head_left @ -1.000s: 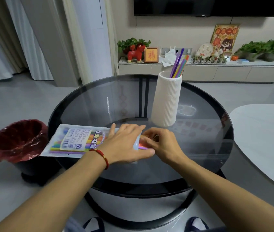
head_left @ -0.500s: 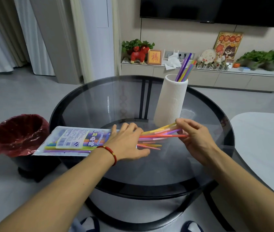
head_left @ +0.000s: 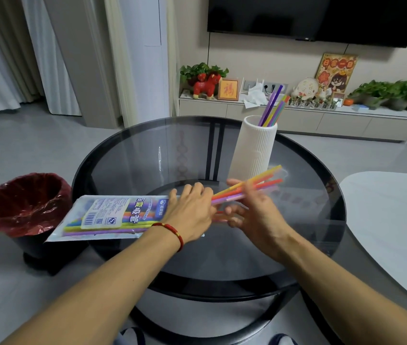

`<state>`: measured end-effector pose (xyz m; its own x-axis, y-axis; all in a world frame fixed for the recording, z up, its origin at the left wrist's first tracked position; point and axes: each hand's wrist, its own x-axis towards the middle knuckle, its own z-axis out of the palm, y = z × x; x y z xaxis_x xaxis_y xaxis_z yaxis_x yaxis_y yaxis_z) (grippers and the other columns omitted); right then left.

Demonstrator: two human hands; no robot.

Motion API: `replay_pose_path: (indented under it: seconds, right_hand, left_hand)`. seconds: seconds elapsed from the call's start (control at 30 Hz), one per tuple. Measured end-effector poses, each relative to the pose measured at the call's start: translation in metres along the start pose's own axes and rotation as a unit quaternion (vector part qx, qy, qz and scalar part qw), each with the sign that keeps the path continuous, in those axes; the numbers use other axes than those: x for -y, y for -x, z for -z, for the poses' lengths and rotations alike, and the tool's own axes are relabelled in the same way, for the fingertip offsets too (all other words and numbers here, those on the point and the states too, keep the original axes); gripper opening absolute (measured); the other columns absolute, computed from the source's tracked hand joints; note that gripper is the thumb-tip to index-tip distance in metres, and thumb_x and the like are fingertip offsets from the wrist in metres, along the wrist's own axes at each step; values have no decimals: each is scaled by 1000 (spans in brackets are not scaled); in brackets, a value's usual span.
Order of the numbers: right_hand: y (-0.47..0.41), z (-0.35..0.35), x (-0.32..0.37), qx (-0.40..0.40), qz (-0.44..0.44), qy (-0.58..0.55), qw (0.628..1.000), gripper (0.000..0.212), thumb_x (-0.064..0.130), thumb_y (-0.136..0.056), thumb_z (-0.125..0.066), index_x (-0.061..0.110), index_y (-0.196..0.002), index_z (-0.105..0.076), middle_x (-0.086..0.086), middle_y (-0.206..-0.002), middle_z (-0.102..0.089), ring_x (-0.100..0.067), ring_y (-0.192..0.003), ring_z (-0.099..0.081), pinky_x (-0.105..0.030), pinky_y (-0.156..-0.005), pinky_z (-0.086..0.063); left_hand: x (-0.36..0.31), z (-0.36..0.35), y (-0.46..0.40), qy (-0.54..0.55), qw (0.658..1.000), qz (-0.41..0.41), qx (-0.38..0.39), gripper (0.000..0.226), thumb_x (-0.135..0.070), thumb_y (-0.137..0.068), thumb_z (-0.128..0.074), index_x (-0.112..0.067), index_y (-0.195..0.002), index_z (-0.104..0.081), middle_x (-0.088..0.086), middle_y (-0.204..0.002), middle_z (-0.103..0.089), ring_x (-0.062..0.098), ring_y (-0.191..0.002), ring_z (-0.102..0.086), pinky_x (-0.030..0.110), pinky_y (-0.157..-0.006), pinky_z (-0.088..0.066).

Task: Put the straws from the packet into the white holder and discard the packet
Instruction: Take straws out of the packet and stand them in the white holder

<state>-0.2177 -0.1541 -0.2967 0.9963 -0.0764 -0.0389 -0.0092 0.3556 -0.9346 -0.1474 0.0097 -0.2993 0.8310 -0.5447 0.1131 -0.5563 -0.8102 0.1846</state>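
Note:
A clear straw packet [head_left: 113, 216] with a printed label lies on the left rim of the round glass table [head_left: 297, 245], with coloured straws still inside. My left hand [head_left: 190, 215] presses flat on the packet's open right end. My right hand [head_left: 254, 212] grips a bundle of coloured straws [head_left: 259, 184] that fans up and to the right, partly pulled out of the packet. The ribbed white holder [head_left: 253, 150] stands upright just behind my hands, and several straws [head_left: 273, 105] stick out of its top.
A dark bin with a red liner [head_left: 23, 202] stands on the floor left of the table, under the packet's overhanging end. A pale second table [head_left: 391, 220] lies to the right. A low cabinet with plants and ornaments [head_left: 297, 113] runs along the back wall.
My right hand has drawn a bundle of straws out of the packet's open end, rightward and upward. My left hand has stayed pressed on the packet.

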Motion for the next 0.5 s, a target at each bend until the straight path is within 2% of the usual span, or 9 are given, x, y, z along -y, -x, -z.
replay_pose_path:
  seconds: [0.07, 0.1, 0.2, 0.27, 0.37, 0.43, 0.5]
  right_hand:
    - [-5, -12, -4, -72, 58, 99, 991, 33, 32, -97, -72, 1, -105, -72, -7, -69, -67, -14, -59, -59, -25, -56, -53]
    - [-9, -14, -1, -123, 83, 130, 980, 24, 22, -99, -68, -1, -94, -73, -8, -63, -62, -14, -55, -56, -25, -53, -50]
    - [-16, -7, 17, -215, 139, 126, 958, 20, 12, -95, -66, -3, -85, -70, -15, -62, -52, -13, -50, -49, -25, -47, -42]
    - [-14, -5, 19, -197, 138, 103, 965, 22, 18, -95, -69, -4, -89, -69, -11, -63, -51, -12, -50, -47, -24, -47, -41]
    - [-7, -12, 5, -133, 72, 147, 978, 29, 26, -96, -71, -1, -85, -71, -14, -65, -60, -17, -53, -51, -25, -46, -41]
    - [-9, -16, 9, -159, 67, 165, 971, 27, 20, -97, -68, 3, -76, -73, -17, -63, -62, -20, -51, -53, -26, -45, -42]
    - [-12, -12, 24, -208, 97, 162, 960, 27, 15, -94, -65, 7, -69, -71, -10, -57, -63, -16, -46, -54, -25, -43, -43]
  left_hand:
    - [-4, -1, 1, 7, 1000, -5, -2, 10, -36, -95, -39, -27, -95, -35, 3, -115, -49, 25, -108, -46, 54, -103, -34]
    - [-3, -1, 1, 8, 1000, -2, 0, 10, -36, -95, -39, -26, -96, -37, 2, -114, -49, 24, -107, -46, 54, -102, -35]
    - [6, 2, 1, -9, 999, 18, 28, 17, -39, -97, -39, -24, -102, -45, 3, -115, -49, 25, -108, -46, 56, -102, -36]
    - [9, 1, 3, -12, 999, 12, 41, 21, -40, -100, -38, -22, -106, -47, 3, -116, -48, 27, -109, -46, 57, -102, -34]
    - [-1, -4, 6, -12, 999, -31, 32, 25, -41, -100, -38, -21, -110, -49, 3, -118, -48, 27, -112, -47, 56, -103, -33]
    - [-4, -5, 7, -9, 998, -41, 36, 23, -40, -99, -41, -21, -109, -50, 3, -117, -50, 27, -113, -48, 56, -105, -32]
    - [1, -3, 7, -19, 998, -29, 59, 20, -35, -97, -43, -20, -109, -50, 4, -117, -51, 27, -115, -47, 57, -107, -31]
